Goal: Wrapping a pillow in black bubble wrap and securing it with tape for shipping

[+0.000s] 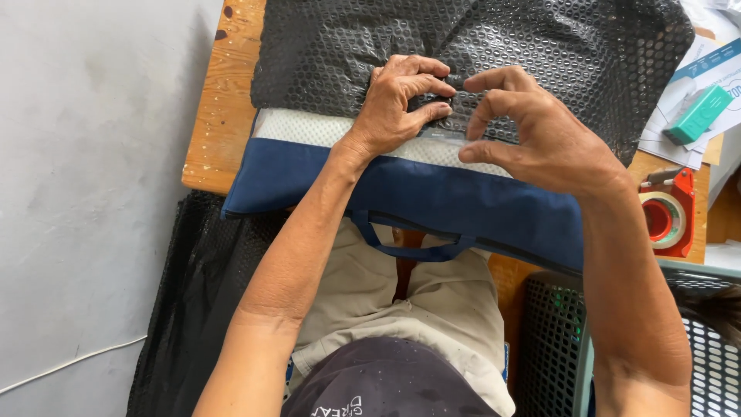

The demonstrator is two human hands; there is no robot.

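Black bubble wrap [540,54] pinched by both hands' curled fingers [421,81]

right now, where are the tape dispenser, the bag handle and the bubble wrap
tape dispenser [670,214], head view, red body
bag handle [413,251], head view, middle of blue loop
bubble wrap [556,46], head view, black sheet's upper right

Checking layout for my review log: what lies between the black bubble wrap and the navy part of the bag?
In the head view, a white mesh strip of the bag runs between the black bubble wrap and the navy fabric.
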